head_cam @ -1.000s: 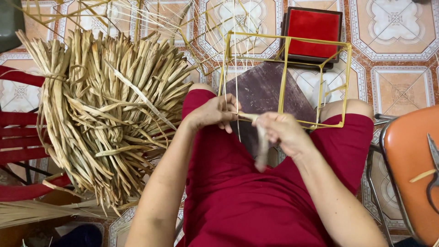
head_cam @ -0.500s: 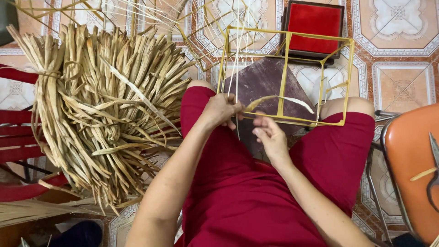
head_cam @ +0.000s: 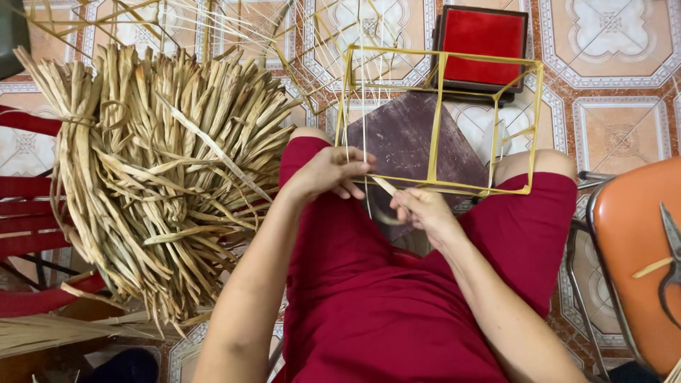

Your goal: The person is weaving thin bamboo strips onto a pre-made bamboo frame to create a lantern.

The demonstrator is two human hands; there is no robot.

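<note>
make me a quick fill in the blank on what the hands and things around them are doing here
1. Both hands work on a cube-shaped frame made of ____ strips.
2. The left hand grips the frame's near ____ corner.
3. The right hand pinches a thin ____.
4. The dried leaf bundle lies on the person's ____ side.

Missing words: yellow; left; strip; left

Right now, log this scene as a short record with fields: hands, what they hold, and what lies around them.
left hand: grips the near bar of the yellow frame
right hand: pinches a pale strip at that bar
frame: box-shaped, resting across the knees
under frame: dark board
left side: bundle of dried leaves on a red chair
floor: patterned tiles, red box
right side: orange stool with scissors
</note>
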